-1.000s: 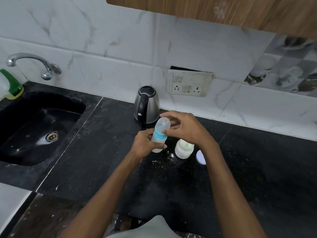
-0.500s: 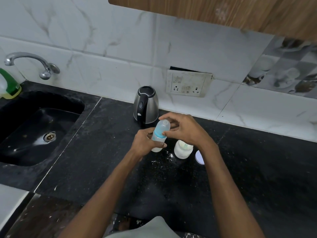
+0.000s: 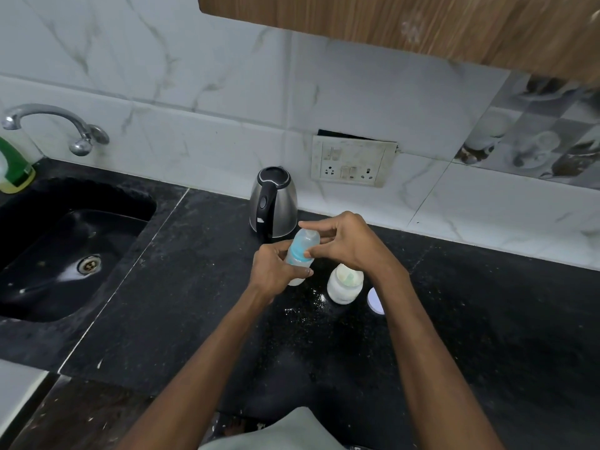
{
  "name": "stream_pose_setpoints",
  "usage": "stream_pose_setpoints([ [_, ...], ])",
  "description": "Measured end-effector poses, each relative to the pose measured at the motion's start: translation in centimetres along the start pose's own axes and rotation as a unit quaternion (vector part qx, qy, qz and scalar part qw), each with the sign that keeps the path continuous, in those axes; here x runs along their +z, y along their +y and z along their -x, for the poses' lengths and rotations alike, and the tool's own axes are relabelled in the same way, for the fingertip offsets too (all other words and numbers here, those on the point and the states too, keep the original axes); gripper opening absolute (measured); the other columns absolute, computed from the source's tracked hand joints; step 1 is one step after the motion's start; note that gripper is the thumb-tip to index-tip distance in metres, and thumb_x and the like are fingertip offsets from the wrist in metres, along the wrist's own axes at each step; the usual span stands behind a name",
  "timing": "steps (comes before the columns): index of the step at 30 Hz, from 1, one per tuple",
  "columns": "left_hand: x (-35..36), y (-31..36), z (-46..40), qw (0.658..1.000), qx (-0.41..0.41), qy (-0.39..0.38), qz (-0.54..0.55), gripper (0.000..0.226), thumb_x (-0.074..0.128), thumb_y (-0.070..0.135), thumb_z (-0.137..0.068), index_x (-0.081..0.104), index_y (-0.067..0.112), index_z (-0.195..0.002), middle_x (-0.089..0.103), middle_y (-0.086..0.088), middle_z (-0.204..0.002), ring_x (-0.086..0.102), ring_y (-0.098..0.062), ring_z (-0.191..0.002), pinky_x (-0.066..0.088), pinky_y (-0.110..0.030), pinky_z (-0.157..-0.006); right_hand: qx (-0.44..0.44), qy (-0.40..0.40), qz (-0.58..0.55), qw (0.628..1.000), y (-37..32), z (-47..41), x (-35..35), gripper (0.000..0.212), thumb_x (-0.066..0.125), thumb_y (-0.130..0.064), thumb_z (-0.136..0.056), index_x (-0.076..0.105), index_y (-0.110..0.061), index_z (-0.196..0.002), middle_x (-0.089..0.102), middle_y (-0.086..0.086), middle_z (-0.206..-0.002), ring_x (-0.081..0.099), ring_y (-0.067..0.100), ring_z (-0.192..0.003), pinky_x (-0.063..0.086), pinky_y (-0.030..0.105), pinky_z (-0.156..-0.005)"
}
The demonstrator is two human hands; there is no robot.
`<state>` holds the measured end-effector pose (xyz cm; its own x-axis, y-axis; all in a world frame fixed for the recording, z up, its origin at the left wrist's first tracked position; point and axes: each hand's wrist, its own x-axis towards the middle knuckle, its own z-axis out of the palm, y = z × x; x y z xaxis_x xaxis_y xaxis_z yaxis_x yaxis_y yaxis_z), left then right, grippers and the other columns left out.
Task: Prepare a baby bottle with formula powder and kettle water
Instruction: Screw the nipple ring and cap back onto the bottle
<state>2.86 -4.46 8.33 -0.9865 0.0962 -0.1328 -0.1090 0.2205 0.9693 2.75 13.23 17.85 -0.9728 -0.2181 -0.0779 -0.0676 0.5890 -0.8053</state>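
**Around the black worktop**

A dark sink is sunk into the worktop at left, a chrome tap arching above it. A green-capped bottle stands at the sink's far corner. A switch-and-socket plate sits on the marbled wall tiles, beneath a wooden cabinet.

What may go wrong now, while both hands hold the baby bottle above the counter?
1. The left hand holds the baby bottle tilted while the right hand pinches its cap; if loose, contents might spill.
2. The right forearm hangs over the open formula jar and could knock it.
3. Spilled powder could soil the bottle.
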Motion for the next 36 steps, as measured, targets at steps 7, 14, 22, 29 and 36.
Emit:
stream_pose_setpoints([
  [7, 0.1, -0.4, -0.1, 1.0, 0.006, -0.016, -0.022, 0.058, 0.098, 0.013, -0.061, 0.078, 0.02, -0.114, 0.08, 0.004, -0.09, 0.077, -0.015, -0.086, 0.06, -0.028, -0.075, 0.007, -0.014, 0.001, 1.0, 0.4, 0.0, 0.0, 0.059, 0.092, -0.005, -0.071, 0.076, -0.02, -0.126, 0.079, -0.002, -0.112, 0.075, -0.001, -0.095, 0.059, 0.022, -0.093],
  [14, 0.4, -0.3, -0.3, 1.0, 0.002, -0.021, -0.005, 0.055, 0.098, 0.015, -0.061, 0.078, 0.02, -0.113, 0.08, 0.002, -0.091, 0.077, -0.019, -0.089, 0.061, -0.034, -0.079, 0.0, 0.0, -0.03, 1.0, 1.1, 0.2, 0.0, 0.062, 0.091, -0.004, -0.074, 0.073, -0.018, -0.131, 0.078, 0.0, -0.115, 0.074, -0.002, -0.096, 0.056, 0.014, -0.089],
  [22, -0.3, 1.0, -0.7, 0.994, -0.022, -0.065, 0.084, 0.046, 0.095, 0.011, -0.068, 0.077, 0.015, -0.11, 0.08, -0.008, -0.101, 0.076, -0.029, -0.099, 0.064, -0.042, -0.081, -0.034, 0.01, -0.044, 0.998, 1.7, 0.3, 0.4, 0.071, 0.078, -0.02, -0.093, 0.046, -0.027, -0.156, 0.07, -0.006, -0.134, 0.066, -0.003, -0.118, 0.051, 0.024, -0.106],
  [29, -0.9, 2.2, -1.0, 0.992, 0.0, -0.065, 0.108, 0.053, 0.093, 0.002, -0.069, 0.072, 0.006, -0.118, 0.08, -0.008, -0.105, 0.077, -0.021, -0.097, 0.063, -0.035, -0.083, 0.0, 0.016, -0.09, 0.996, 2.4, 1.2, 1.1, 0.062, 0.07, -0.024, -0.1, 0.045, -0.022, -0.156, 0.071, -0.005, -0.132, 0.07, 0.004, -0.115, 0.056, 0.036, -0.104],
  [36, -0.9, 2.8, -1.0, 0.99, 0.021, -0.08, 0.114, 0.048, 0.086, -0.006, -0.074, 0.071, 0.003, -0.119, 0.08, -0.011, -0.108, 0.076, -0.031, -0.103, 0.063, -0.045, -0.09, -0.008, 0.033, -0.09, 0.995, 2.2, 1.1, 2.3, 0.077, 0.078, -0.041, -0.09, 0.039, -0.037, -0.156, 0.068, -0.008, -0.133, 0.071, 0.007, -0.114, 0.057, 0.041, -0.102],
])
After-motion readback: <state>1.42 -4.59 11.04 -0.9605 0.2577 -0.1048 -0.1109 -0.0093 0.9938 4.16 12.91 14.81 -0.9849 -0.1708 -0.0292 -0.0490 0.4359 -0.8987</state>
